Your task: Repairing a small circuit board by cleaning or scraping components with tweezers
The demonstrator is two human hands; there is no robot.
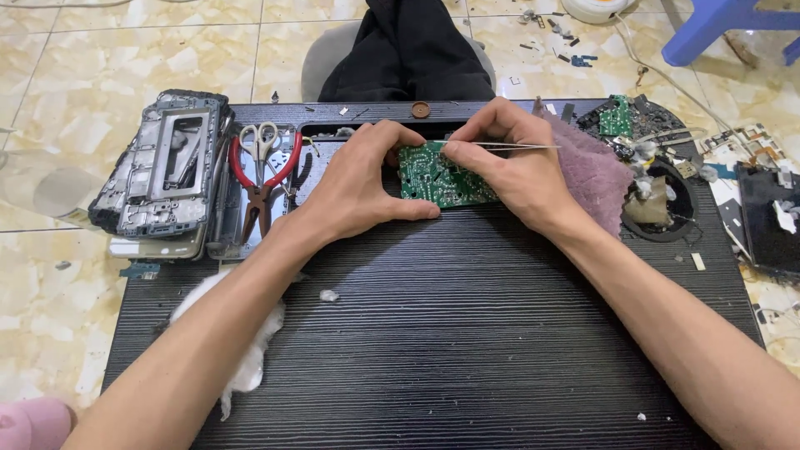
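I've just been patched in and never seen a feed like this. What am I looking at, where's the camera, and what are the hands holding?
This is one picture from a camera worn on a person's head, looking down at their own bare hands over a low black table on a tiled floor. The left hand steadies a green circuit board on the table. The right hand grips thin metal tweezers, tips at the board's top edge. To the left lie a stack of phone frames, scissors and red-handled pliers. White cotton sits under the left forearm, and a pinkish cloth and loose electronic parts lie on the right.
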